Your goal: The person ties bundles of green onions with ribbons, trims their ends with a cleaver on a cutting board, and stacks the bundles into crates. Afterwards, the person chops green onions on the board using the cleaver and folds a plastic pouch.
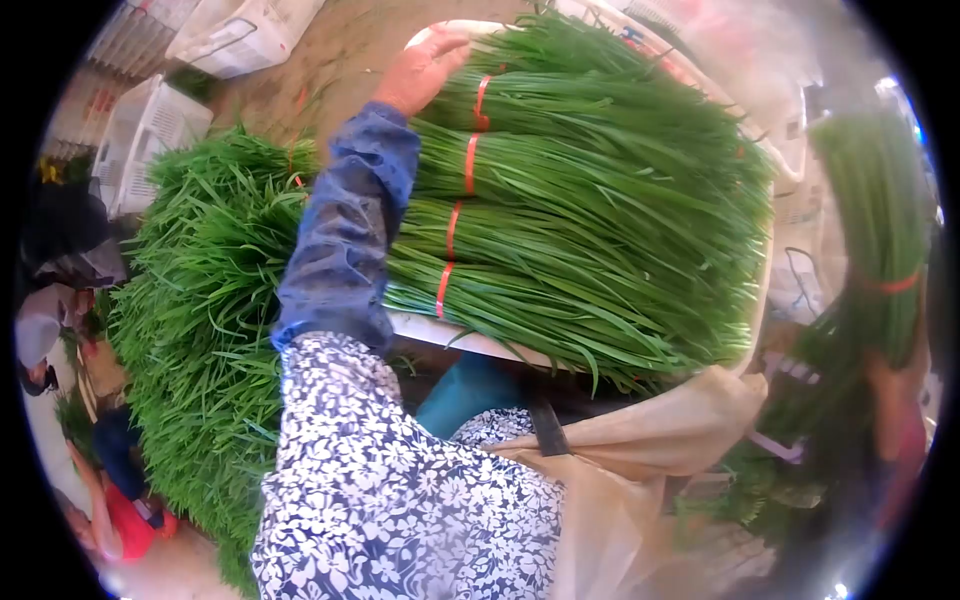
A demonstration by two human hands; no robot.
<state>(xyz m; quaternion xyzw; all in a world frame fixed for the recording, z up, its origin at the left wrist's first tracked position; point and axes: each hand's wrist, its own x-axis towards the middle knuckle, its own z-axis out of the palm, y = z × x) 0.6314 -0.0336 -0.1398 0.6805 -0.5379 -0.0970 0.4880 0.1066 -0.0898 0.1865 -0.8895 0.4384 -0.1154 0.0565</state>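
Note:
My left hand (425, 72), in a blue sleeve cover, reaches to the far left corner of a white crate (470, 338). Its fingers are stretched out at the stem ends of the far chive bundle (600, 105), near the rim; whether they press on it is unclear. Several long green bundles lie side by side in the crate, tied with red bands (470, 162). Left of my arm is a large heap of chives (210, 300). My right hand cannot be made out.
At the right edge, a blurred arm (885, 400) with a reddish sleeve, apparently another person's, holds an upright chive bundle (870, 190). White crates (150, 140) stand at the upper left. Other people (125, 510) are at the far left. My tan apron (640, 430) touches the crate's near side.

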